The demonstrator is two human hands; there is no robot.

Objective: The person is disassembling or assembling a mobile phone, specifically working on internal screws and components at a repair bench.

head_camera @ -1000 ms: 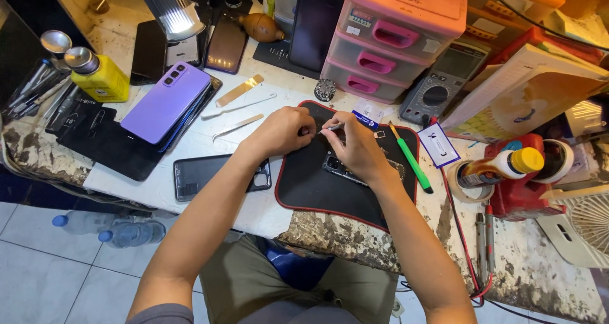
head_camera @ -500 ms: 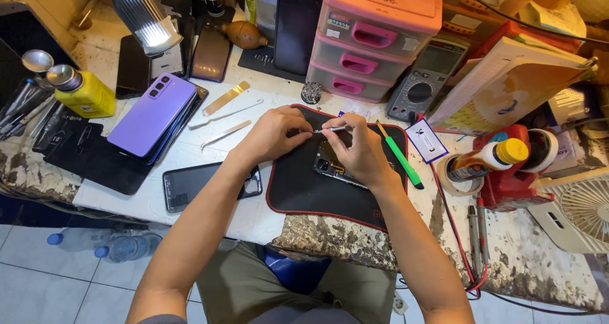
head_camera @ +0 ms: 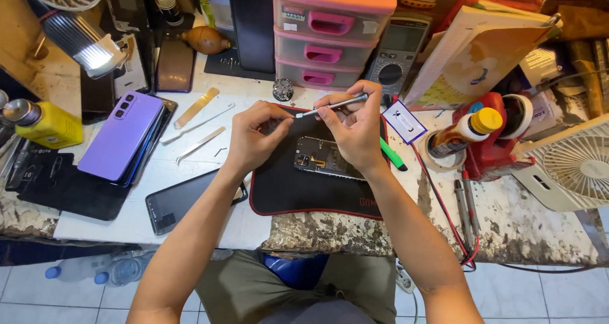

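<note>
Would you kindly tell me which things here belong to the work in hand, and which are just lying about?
In use: thin silver metal tool, right hand, left hand, opened phone body, black work mat.

Lying about: purple phone, yellow bottle, pink plastic drawers, grey multimeter.

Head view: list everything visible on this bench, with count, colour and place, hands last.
opened phone: 1, dark, on the mat under the hands
work mat: 1, black with red edge, bench centre
screwdriver: 1, silver, above the mat
purple phone: 1, on a stack at left
black phone: 1, screen up, left of the mat
tweezers: 1, silver, beside a flat metal pry tool
yellow bottle: 1, far left
drawer unit: 1, pink, three drawers, at back
multimeter: 1, grey, right of the drawers
green pen: 1, right of the mat
fan: 1, white, far right
left hand: fingers pinching near the screwdriver tip
right hand: gripping the screwdriver
</note>
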